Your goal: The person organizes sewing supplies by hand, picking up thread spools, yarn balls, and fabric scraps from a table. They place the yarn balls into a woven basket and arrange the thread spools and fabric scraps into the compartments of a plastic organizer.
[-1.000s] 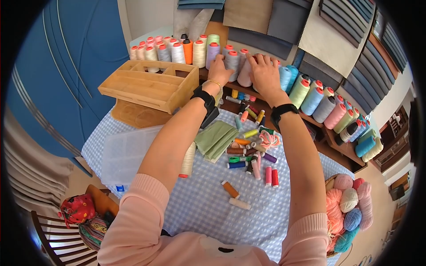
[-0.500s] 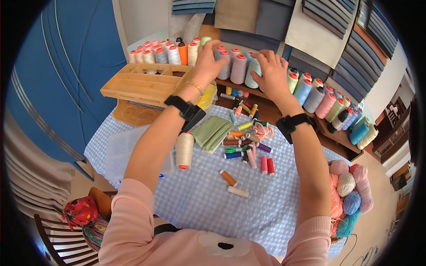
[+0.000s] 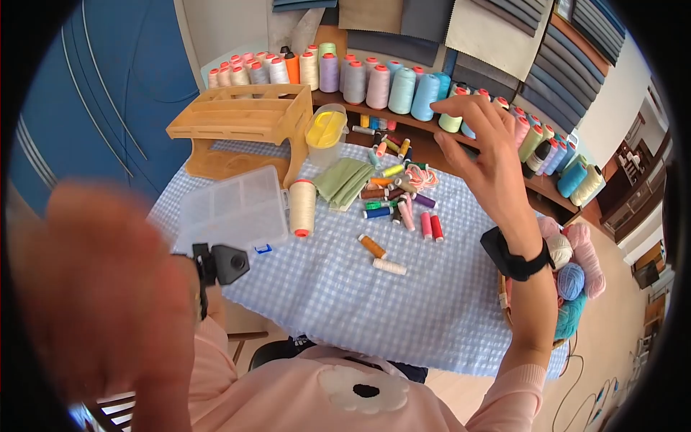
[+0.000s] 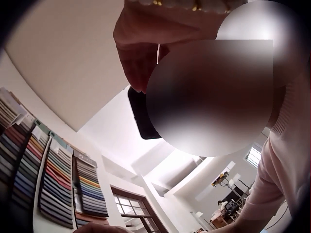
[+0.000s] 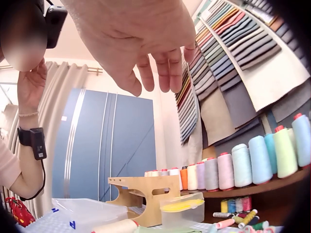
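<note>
My left hand is raised close to the head camera and strongly blurred. In the right wrist view the left hand is up beside the person's head, below a black device; contact is unclear. My right hand hangs in the air in front of the shelf's right part, fingers loosely bent and holding nothing. Behind it are a light blue cone and a pale green cone. A cream cone lies on the checked cloth.
On the table are a wooden organizer, a clear lidded box, a yellow-lidded container, green fabric and several small spools. A yarn basket stands at the right edge. Thread cones line the shelf.
Both hands have moved away from the shelf cones: the left swung down-left and close to the head camera, the right shifted right and lower. The head view has shifted.
</note>
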Available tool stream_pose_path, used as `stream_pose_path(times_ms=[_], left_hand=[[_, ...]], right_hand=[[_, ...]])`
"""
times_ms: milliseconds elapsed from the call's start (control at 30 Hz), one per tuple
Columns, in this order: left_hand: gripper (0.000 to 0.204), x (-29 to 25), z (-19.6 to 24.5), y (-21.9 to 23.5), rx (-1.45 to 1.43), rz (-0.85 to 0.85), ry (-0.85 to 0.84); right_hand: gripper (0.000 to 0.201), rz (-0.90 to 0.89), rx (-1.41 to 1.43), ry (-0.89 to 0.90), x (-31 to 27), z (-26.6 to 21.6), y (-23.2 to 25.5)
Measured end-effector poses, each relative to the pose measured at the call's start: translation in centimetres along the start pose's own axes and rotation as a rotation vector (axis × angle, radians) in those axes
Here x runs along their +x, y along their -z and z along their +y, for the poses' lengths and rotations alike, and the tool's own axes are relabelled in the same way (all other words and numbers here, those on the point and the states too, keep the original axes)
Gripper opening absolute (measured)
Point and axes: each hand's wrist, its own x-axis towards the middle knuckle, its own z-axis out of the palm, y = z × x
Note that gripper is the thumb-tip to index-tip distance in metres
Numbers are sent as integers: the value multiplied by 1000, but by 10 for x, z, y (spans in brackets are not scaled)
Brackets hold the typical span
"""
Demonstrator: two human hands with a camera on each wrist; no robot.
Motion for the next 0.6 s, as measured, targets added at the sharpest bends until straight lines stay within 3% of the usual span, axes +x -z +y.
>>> stream_pose_path(times_ms=[200, 333, 467, 533, 600], left_hand=[[47, -65, 33, 64, -19, 153, 52], [47, -55, 40, 48, -21, 254, 42], [47, -127, 79, 117, -21, 349, 65], [47, -113, 93, 91, -29, 387, 84], [47, -119, 97, 97, -43, 419, 85]], right_hand=[[34, 73, -135, 93, -5, -30, 37], [40, 222, 78, -33, -8, -42, 57], [40, 219, -82, 202, -4, -51, 89], [41, 246, -60, 211, -4, -54, 90], [41, 215, -72, 174, -8, -55, 89]])
